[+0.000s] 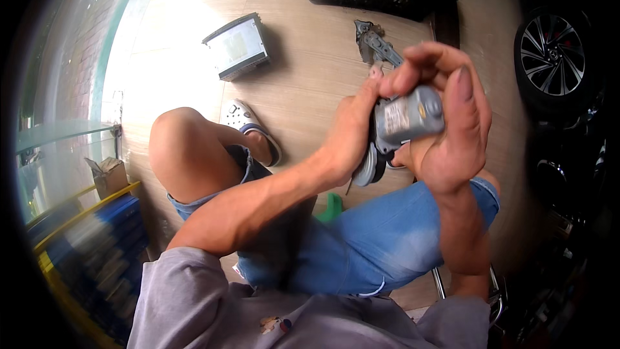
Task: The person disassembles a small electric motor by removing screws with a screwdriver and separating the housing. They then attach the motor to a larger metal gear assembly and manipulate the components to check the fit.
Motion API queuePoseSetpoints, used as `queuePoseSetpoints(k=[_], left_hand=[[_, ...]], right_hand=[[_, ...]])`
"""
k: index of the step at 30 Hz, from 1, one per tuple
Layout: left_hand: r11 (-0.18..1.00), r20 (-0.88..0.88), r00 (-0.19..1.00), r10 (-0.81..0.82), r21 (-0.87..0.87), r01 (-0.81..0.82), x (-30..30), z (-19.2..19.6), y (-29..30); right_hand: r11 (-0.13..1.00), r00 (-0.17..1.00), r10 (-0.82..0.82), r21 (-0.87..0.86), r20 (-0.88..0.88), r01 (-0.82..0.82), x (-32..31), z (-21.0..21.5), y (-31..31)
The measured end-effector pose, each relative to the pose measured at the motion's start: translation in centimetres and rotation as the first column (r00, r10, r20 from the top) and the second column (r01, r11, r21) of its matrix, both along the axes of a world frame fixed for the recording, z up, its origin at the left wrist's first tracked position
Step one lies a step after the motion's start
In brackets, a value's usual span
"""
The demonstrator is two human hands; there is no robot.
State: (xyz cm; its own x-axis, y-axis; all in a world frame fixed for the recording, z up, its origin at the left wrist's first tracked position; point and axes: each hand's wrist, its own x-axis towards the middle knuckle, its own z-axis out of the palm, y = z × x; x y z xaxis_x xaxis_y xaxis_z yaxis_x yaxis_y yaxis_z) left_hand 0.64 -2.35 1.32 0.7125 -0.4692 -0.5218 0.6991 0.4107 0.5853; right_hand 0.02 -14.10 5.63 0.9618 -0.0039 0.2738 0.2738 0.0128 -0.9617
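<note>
Above my right thigh (400, 226): grey electric motor (410, 116), raised between both hands.
Left hand (352, 126): along its left side; fingers partly hidden, grip I can't tell.
Right hand (460, 126): half open, cupped around the rounded end.
Grooved disc (367, 167): best kept finger-free.

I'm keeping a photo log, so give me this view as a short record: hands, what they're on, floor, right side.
Left hand: against the left side of a grey motor unit
Right hand: cupped about its right end
Motor unit: off the floor, above the knees
Floor: silver box, metal bracket, black crate
Crate contents: partly cut off, not all identifiable
Right side: wheel with black tyre
</note>
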Motion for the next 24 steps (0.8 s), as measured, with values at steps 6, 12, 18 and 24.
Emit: queuePoseSetpoints(k=[6, 12, 18, 24], left_hand=[[0.962, 0.025, 0.966, 0.257, 0.088, -0.258, 2.3, -1.1, 5.7], [0.923, 0.047, 0.922, 0.385, -0.011, -0.384, 2.7, 0.2, 10.4], [0.934, 0.031, 0.942, 0.333, -0.146, -0.326, 0.9, 1.9, 12.8], [0.923, -0.190, 0.929, 0.316, -0.166, -0.348, 1.1, 1.6, 12.9]], right_hand=[[0.881, 0.920, -0.376, -0.350, -0.110, 0.318, 5.8, -4.6, -3.2], [0.622, 0.765, -0.438, -0.774, -0.472, -0.121, 4.2, -27.1, -9.1], [0.595, 0.687, -0.509, -0.788, -0.519, -0.155, -6.7, -39.9, -5.2], [0.521, 0.668, -0.558, -0.834, -0.493, -0.180, -8.4, -42.1, -5.7]])
